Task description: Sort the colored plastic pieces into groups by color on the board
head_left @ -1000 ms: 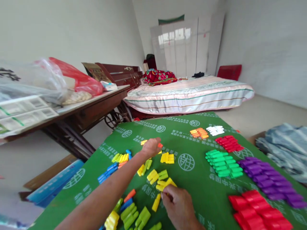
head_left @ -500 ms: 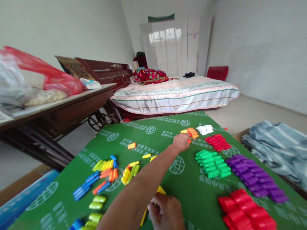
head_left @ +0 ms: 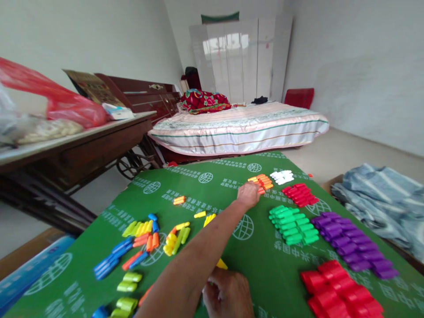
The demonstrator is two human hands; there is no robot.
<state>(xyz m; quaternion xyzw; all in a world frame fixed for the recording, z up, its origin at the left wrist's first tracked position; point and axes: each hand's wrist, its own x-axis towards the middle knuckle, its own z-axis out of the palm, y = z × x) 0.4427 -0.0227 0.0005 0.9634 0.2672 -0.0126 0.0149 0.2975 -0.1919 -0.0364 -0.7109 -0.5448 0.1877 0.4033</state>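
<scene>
My left hand (head_left: 249, 194) reaches far across the green board (head_left: 258, 234), its fingers closed at the near edge of a pile of small orange plastic tubes (head_left: 265, 180). An orange tube is at its fingertips. Near the front edge my right hand (head_left: 228, 293) is curled, with its fingers pressed together. What it holds is hidden. A yellow piece (head_left: 221, 264) shows just behind it, partly covered by my left forearm. To the right of my left hand lie sorted piles of white tubes (head_left: 282, 177), red tubes (head_left: 300, 195) and green tubes (head_left: 293, 224).
Purple tubes (head_left: 354, 243) and larger red tubes (head_left: 341, 289) lie on the right. Mixed blue pieces (head_left: 112, 258), yellow-green pieces (head_left: 129, 282) and orange ones are scattered left. A side table (head_left: 109, 132) stands left, a bed (head_left: 238, 128) beyond, folded denim (head_left: 380, 198) at right.
The view has shifted slightly, and most things sit a little further left and up. My left hand stays at the orange pile; my right hand remains curled near the front.
</scene>
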